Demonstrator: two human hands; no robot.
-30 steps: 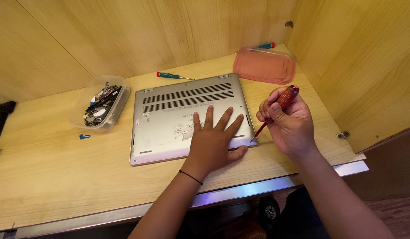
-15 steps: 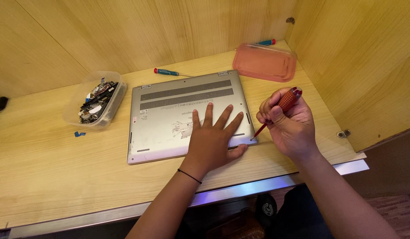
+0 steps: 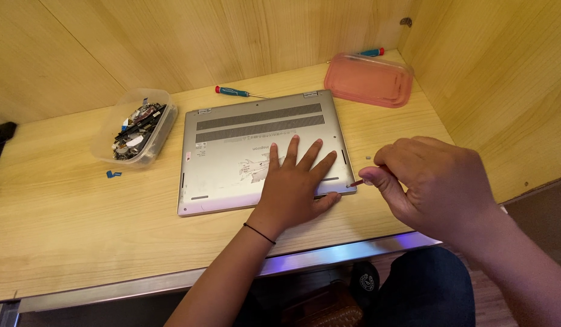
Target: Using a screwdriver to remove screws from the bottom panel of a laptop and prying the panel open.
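Right hand now lowered, hiding the screwdriver handle | fingers pinching it, tip seemingly at laptop near-right corner (upside down) | left hand spread flat on laptop | keep driver upright, press steadily.

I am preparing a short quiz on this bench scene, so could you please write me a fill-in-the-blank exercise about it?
1. The left hand lies flat on the upturned silver ____.
2. The right hand holds a screwdriver whose tip is at the laptop's near ____ corner.
3. The clear tub of small parts stands to the ____ of the laptop.
4. The lid lying by the back corner is ____ in colour.

Missing words: laptop; right; left; pink
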